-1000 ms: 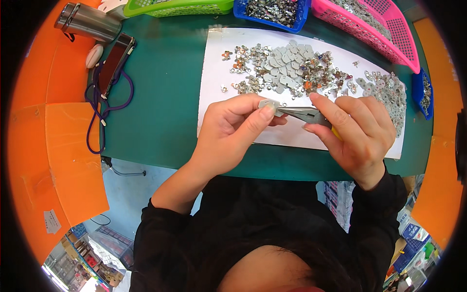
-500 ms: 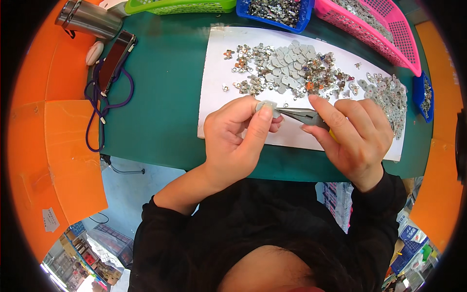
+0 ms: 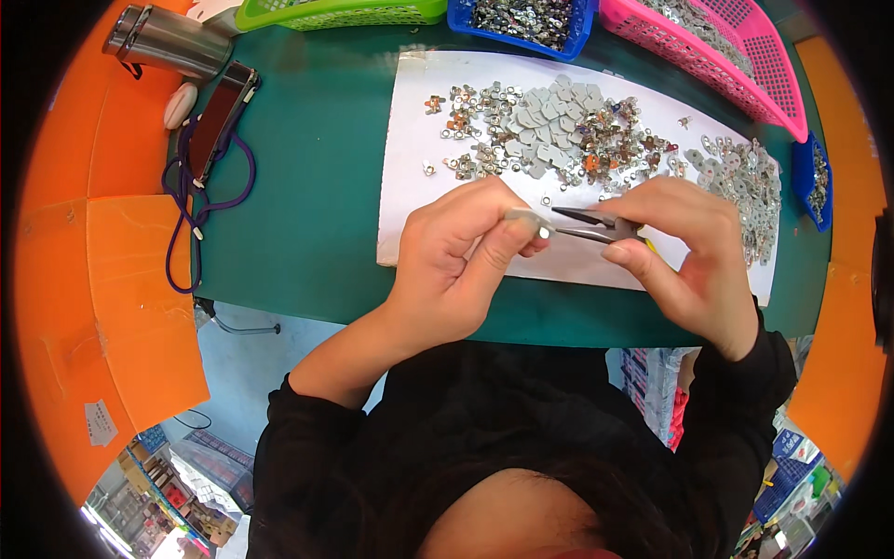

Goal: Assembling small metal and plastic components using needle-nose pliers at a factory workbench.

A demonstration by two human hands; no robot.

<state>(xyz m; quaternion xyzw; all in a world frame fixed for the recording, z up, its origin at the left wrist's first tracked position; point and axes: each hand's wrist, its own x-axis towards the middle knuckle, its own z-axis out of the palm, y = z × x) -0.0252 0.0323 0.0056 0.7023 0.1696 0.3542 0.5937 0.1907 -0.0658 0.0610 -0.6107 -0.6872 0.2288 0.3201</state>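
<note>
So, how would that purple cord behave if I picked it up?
Probably floppy, since the purple cord lies in loose, curving loops. Likely light, as it looks thin. It may tug the phone along, because the two seem attached.

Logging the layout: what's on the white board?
Grey plates and metal parts, mostly heaped. Left hand, right hand and pliers hide some of the board; anything under the heaps can't be seen.

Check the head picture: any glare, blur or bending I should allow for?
Head view: the near edge of the green table bows, corners go black; the steel flask shows glare; a bright glint sits at the edge of the grey plate in the left hand; the pliers read clearly.
</note>
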